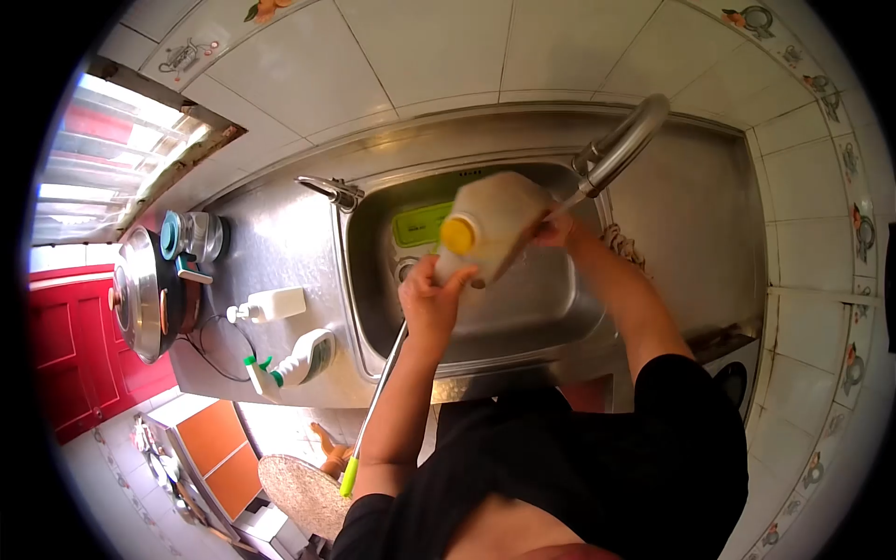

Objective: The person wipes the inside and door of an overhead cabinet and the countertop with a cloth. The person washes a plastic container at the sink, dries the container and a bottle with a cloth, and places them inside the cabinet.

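Note:
A whitish translucent plastic jug [504, 210] with a yellow cap [457, 236] is tilted over the metal sink [532, 345]. My left hand [431, 297] grips it near the capped end, thumb and fingers on either side. At the jug's right side, my right hand [557, 230] is closed on it, its fingers partly hidden and slightly blurred. Just above the right hand is the end of a curved spout [635, 145]; a pale streak, perhaps water, runs below it. A flat green item [418, 225] lies in the sink behind the jug.
A thin metal rod with a green grip [349, 478] leans by the sink's front edge. On the left counter are a spray bottle [303, 358], a white pump bottle [275, 304] and a lidded pan [140, 294]. A second tap [331, 191] and a crumpled cloth [623, 245] flank the sink.

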`<state>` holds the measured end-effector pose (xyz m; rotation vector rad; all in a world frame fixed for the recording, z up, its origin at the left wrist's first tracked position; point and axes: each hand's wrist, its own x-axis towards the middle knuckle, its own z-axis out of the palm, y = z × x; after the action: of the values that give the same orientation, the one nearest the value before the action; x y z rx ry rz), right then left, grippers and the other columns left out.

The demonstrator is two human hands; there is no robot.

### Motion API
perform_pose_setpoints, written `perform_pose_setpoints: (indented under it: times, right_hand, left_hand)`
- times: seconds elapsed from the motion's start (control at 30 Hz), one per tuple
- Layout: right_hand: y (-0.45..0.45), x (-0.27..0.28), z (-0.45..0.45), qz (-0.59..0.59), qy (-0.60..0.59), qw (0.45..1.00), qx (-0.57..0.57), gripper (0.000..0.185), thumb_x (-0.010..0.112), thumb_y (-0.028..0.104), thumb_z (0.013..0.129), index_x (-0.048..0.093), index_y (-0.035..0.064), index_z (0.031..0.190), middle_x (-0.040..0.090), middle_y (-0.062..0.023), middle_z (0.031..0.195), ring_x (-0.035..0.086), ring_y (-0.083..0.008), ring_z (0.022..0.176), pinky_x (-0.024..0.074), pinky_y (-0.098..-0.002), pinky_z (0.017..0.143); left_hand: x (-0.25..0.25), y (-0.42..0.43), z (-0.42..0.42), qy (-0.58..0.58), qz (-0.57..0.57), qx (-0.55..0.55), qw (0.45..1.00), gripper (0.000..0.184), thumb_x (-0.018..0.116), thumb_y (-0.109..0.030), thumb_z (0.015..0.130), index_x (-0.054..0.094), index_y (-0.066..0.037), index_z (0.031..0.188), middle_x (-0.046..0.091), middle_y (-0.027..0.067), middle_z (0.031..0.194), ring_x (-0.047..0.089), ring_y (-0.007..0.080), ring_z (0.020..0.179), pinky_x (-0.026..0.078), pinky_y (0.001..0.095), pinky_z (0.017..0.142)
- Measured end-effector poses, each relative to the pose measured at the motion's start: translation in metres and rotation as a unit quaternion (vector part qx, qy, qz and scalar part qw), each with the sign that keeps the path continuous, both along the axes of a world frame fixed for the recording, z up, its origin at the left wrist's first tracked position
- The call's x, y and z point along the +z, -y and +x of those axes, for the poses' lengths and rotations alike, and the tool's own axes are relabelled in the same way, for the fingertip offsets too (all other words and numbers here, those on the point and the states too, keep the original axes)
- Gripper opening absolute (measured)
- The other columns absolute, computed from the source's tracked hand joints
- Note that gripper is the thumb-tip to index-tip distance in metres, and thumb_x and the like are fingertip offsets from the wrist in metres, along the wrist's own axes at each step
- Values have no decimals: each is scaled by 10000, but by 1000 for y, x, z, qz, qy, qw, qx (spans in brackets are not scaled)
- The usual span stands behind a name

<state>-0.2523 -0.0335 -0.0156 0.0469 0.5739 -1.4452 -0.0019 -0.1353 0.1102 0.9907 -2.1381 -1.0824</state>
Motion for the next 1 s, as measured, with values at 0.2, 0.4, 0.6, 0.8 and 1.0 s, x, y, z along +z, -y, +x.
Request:
perform_pose_setpoints:
  times: [0.2,0.4,0.6,0.8,1.0]
  right_hand:
    - [22,-18,31,130,26,954,-267,281,512,216,912,558,89,1159,565,-79,1115,530,-230,1050,419,-406,936]
    - [54,12,68,133,-577,727,-348,269,508,186,895,558,87,1141,501,-111,1179,465,-266,1111,335,-351,985]
    - [29,18,115,103,-670,657,-331,299,465,128,898,530,46,1178,450,-183,1235,437,-338,1140,338,-374,985]
    - [4,-21,131,174,-711,621,-282,296,483,126,886,535,23,1159,427,-218,1253,442,-375,1109,365,-404,939]
    - [-15,-17,76,221,-608,732,-214,248,532,177,879,569,16,1063,592,-185,970,583,-303,871,455,-363,751]
  left_hand:
    - [-5,-2,-10,9,149,33,988,329,755,-264,744,599,7,844,631,147,696,601,235,611,458,339,575]
    - [-15,-12,-25,-52,142,45,988,302,697,-243,799,587,34,854,634,108,687,593,197,610,459,329,570]
    - [-29,-8,-27,-46,340,91,935,289,687,-250,811,587,17,856,596,57,669,522,114,541,398,267,481]
    - [-54,-10,-41,-117,380,109,911,252,676,-227,816,579,-7,893,578,18,674,495,80,540,373,237,468]
    - [-65,-29,-77,-177,446,61,875,160,625,-139,828,576,-6,902,588,26,737,513,81,596,398,237,513]
